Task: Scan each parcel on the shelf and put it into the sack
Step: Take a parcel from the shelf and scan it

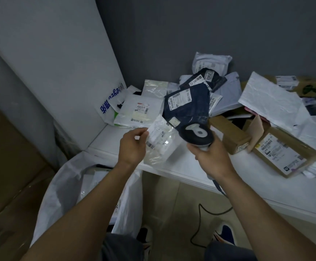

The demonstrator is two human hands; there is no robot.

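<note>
Here, in the middle of the frame, the left hand [132, 146] pinches a small clear parcel [161, 147] by its left edge, with the thumb and fingers [143, 130] pressed together on the plastic. The parcel has a white label and is held up over the front edge of the white shelf [191, 172]. Just to its right, the right hand [212, 157] holds a scanner [196, 135], its fingers curled tight round the handle. The scanner's dark round head is close beside the parcel. Behind them, more parcels lie in a messy pile on the shelf: a dark blue parcel [189, 106], a flat white parcel [138, 113] to its left, and two brown boxes [285, 153] on the right. At the lower left, a white sack [59, 194] stands open under the left arm, with some parcels inside. A black cable [200, 223] hangs below the shelf.
</note>
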